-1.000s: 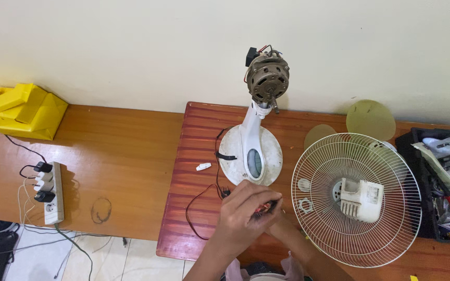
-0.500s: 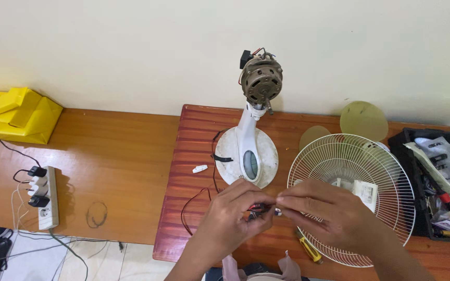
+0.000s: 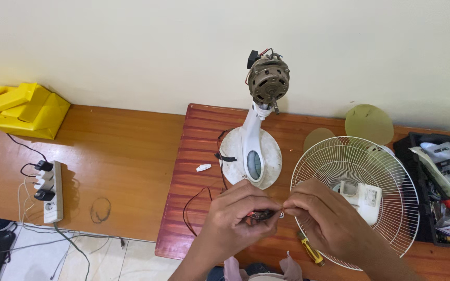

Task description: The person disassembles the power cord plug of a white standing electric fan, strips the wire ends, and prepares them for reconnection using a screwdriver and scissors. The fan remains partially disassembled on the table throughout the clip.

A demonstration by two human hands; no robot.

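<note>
**Both hands on the fan's wiring**

My left hand is curled nearly shut, thumb and fingers pinching a small bundle of wires with red and dark strands. My right hand meets it from the other side, its fingertips closed on a tiny pale end of the same wires. The two hands touch at the fingertips, low over the reddish worktop, just in front of the white fan base.

From that base the neck rises to the bare motor, tilted against the wall. A thin dark cable loops from the base toward my left hand. A small white piece lies just left of the base.

Under my right hand lies the white wire fan guard, with a white housing at its middle. A yellow-handled screwdriver rests by its near edge. At the far right is a black toolbox. On the lower brown bench to the left are a power strip and yellow folded things.
</note>
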